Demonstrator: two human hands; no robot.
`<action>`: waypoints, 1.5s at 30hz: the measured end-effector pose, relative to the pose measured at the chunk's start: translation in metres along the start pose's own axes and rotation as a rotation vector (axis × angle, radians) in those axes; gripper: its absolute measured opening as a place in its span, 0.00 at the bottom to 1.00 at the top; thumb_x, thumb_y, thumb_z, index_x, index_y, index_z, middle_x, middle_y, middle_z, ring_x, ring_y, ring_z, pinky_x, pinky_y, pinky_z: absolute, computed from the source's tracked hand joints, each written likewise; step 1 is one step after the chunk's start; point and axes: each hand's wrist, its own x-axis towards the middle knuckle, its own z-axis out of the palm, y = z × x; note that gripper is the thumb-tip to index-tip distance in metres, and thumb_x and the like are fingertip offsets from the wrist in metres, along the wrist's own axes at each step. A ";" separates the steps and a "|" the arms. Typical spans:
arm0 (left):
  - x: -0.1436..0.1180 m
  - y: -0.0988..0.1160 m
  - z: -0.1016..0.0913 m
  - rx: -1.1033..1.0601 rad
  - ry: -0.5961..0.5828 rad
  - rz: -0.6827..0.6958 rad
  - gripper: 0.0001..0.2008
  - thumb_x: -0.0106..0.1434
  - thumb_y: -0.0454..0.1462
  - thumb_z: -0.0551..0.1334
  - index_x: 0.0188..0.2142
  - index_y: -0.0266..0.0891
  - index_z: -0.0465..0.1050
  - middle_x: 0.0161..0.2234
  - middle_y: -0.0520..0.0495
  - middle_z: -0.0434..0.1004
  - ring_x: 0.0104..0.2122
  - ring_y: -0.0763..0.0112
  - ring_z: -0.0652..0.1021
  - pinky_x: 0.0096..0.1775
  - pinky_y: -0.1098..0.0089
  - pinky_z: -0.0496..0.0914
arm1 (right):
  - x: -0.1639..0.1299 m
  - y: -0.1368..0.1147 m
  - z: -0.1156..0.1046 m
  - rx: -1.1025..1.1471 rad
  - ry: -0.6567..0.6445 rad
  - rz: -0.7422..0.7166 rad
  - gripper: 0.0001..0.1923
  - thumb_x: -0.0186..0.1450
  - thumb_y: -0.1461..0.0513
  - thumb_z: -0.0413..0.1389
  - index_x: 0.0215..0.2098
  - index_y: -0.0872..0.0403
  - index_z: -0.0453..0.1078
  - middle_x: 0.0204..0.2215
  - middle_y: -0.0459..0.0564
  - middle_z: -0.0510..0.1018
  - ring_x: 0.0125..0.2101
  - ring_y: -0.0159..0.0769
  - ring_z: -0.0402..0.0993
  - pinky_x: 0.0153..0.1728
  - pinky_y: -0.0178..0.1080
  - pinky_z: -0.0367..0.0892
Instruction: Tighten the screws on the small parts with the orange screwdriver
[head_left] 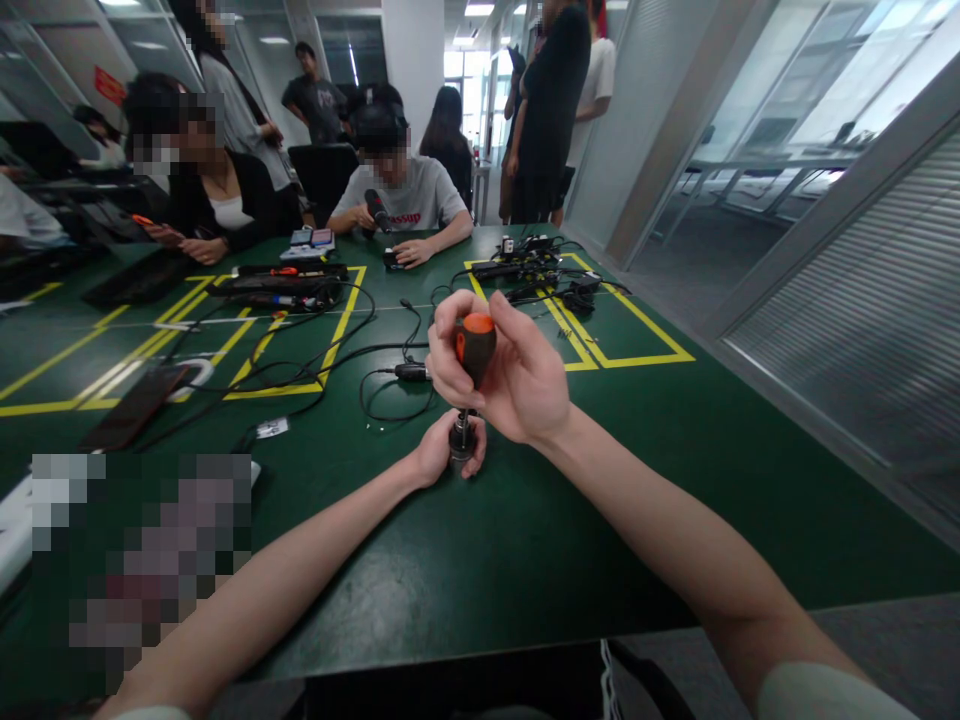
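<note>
My right hand (517,380) is closed around the dark handle of a screwdriver (477,350) with an orange end cap. The tool stands nearly upright, its shaft pointing down. Below it, my left hand (439,447) grips a small dark cylindrical part (460,440) with a metallic lower rim, low over the green table. The shaft reaches down to the top of this part; whether the tip sits in a screw is hidden. My left fingers wrap around the part's sides.
Yellow tape outlines zones on the green table (600,480). Black cables (285,385) spread at left, and a pile of cables and adapters (532,265) lies at back right. A dark phone (135,408) rests at left. Across the table, a person (442,190) holds a dark power tool (377,210).
</note>
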 end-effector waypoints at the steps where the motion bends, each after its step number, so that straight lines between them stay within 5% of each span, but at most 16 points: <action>1: 0.000 0.000 0.000 0.002 0.001 -0.001 0.33 0.72 0.55 0.42 0.22 0.38 0.67 0.12 0.49 0.64 0.13 0.72 0.65 0.21 0.71 0.59 | 0.000 0.000 0.000 -0.001 -0.003 -0.011 0.20 0.76 0.47 0.50 0.34 0.52 0.65 0.17 0.37 0.63 0.14 0.25 0.52 0.15 0.28 0.52; 9: -0.001 0.000 0.001 0.005 0.012 -0.004 0.33 0.72 0.56 0.43 0.22 0.38 0.68 0.12 0.49 0.64 0.13 0.72 0.65 0.21 0.70 0.59 | 0.000 -0.001 0.000 0.004 -0.020 0.007 0.24 0.77 0.46 0.48 0.28 0.52 0.63 0.17 0.39 0.63 0.14 0.25 0.53 0.15 0.29 0.52; 16: 0.000 -0.001 0.001 -0.011 0.024 -0.015 0.33 0.72 0.56 0.43 0.21 0.38 0.67 0.12 0.50 0.64 0.13 0.71 0.65 0.21 0.71 0.60 | -0.002 0.002 0.001 -0.018 -0.014 -0.044 0.19 0.76 0.47 0.48 0.36 0.52 0.65 0.16 0.37 0.64 0.14 0.26 0.52 0.16 0.29 0.52; 25: 0.000 -0.003 0.002 -0.009 0.040 -0.030 0.32 0.70 0.56 0.45 0.21 0.38 0.68 0.12 0.49 0.64 0.14 0.71 0.65 0.22 0.70 0.60 | -0.001 0.001 0.002 -0.028 -0.032 0.007 0.27 0.75 0.42 0.47 0.29 0.52 0.62 0.15 0.38 0.63 0.14 0.25 0.51 0.16 0.29 0.52; 31: -0.001 -0.002 0.003 -0.006 0.041 -0.049 0.34 0.70 0.58 0.45 0.20 0.37 0.68 0.12 0.49 0.64 0.14 0.71 0.65 0.21 0.70 0.59 | -0.003 0.004 0.002 -0.021 -0.018 -0.054 0.21 0.72 0.43 0.54 0.35 0.51 0.64 0.16 0.36 0.64 0.14 0.26 0.50 0.16 0.30 0.51; 38: -0.001 -0.003 0.002 -0.003 0.045 -0.045 0.33 0.70 0.57 0.45 0.21 0.38 0.68 0.12 0.49 0.64 0.14 0.71 0.65 0.22 0.70 0.60 | -0.001 0.004 0.001 -0.038 -0.009 -0.028 0.27 0.72 0.41 0.52 0.28 0.52 0.62 0.14 0.37 0.62 0.13 0.25 0.50 0.15 0.30 0.50; 45: 0.000 -0.002 0.003 0.003 0.031 -0.048 0.34 0.71 0.57 0.43 0.20 0.38 0.68 0.12 0.49 0.63 0.13 0.72 0.64 0.21 0.70 0.59 | -0.002 0.006 0.000 -0.007 -0.022 -0.087 0.20 0.71 0.44 0.56 0.35 0.51 0.64 0.15 0.35 0.64 0.14 0.25 0.49 0.16 0.29 0.51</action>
